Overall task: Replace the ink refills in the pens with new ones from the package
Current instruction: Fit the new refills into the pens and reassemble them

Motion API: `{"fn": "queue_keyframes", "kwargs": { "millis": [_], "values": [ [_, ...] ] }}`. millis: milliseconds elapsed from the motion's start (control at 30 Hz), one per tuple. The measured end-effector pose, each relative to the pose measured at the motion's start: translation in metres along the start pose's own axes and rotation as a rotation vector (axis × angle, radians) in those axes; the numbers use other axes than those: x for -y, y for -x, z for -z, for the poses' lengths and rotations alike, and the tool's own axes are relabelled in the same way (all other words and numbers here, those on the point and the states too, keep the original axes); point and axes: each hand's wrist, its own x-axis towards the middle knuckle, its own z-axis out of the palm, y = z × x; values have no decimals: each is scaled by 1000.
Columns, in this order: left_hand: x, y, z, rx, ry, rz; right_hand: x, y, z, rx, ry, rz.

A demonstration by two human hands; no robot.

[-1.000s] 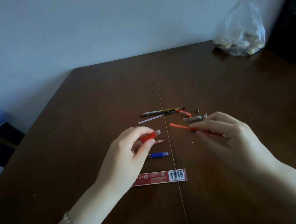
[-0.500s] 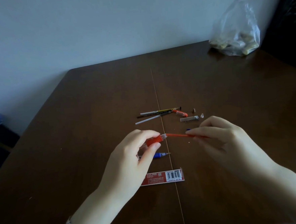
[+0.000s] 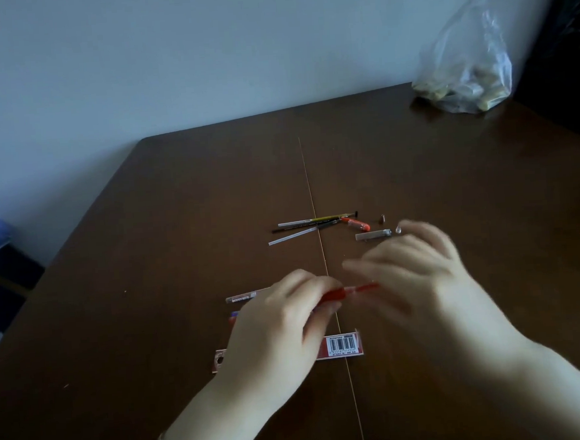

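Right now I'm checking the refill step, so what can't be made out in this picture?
Head view:
Right hand: motion-blurred; its grip on the red refill is unclear.
Red pen: mostly covered by the left hand.
Package: middle hidden by the left hand; print too small.
Plastic bag: contents too dim.

Red refill pkg point(image 3: 358, 344): barcode point(image 3: 341, 344); digits under it + small print above too small to read.

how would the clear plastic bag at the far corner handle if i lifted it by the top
The plastic bag looks thin and crumpled, so probably floppy. Its pale lumps sit at the bottom, so it would likely sag and swing.
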Motion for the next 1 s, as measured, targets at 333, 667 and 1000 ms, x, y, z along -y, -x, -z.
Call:
{"fn": "queue_keyframes", "kwargs": {
  "millis": [333, 667, 1000],
  "values": [
    [1, -2, -11, -69, 38, 46, 4, 1, -1, -22, -787, -748],
    [-6, -2, -16, -86, -53, -59, 14, 5, -7, 97, -994, -874],
    [-6, -4, -20, 23, 209, 17, 13, 16, -6, 126, -936, -667]
  ]
}}
